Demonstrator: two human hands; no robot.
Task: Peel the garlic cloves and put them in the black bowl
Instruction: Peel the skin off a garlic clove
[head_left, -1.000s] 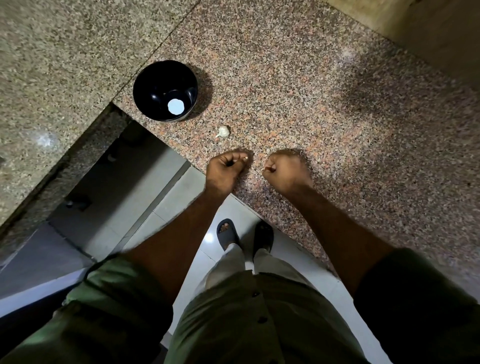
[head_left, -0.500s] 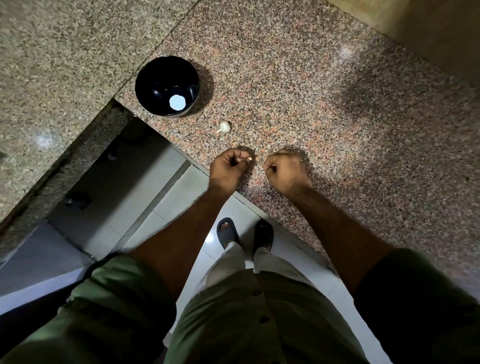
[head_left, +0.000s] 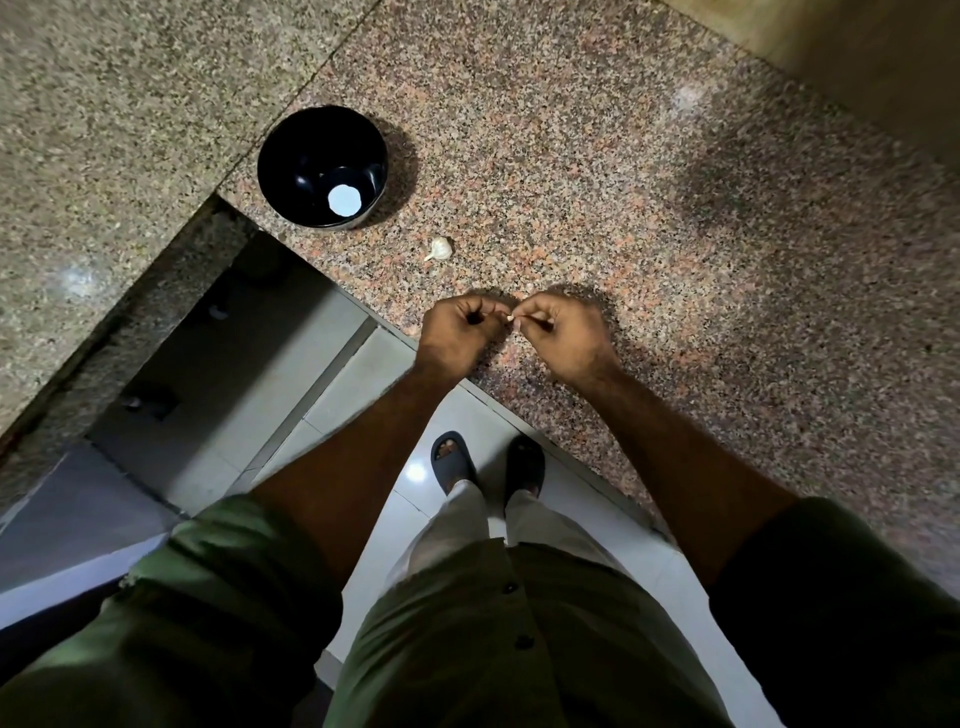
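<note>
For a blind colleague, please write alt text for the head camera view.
Seen from above, a person's left hand and right hand meet over a speckled granite counter, pinching a small garlic clove between them. A garlic bulb and a black bowl lie farther away.

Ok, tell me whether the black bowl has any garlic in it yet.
It looks empty. The black bowl stands upright on the granite counter, and inside shows only a bright white round patch, seemingly a light reflection, not a clove.

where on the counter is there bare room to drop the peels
Bare granite counter right of the right hand and beyond both hands. Tighter on the left: the garlic bulb lies between the black bowl and the left hand.
</note>
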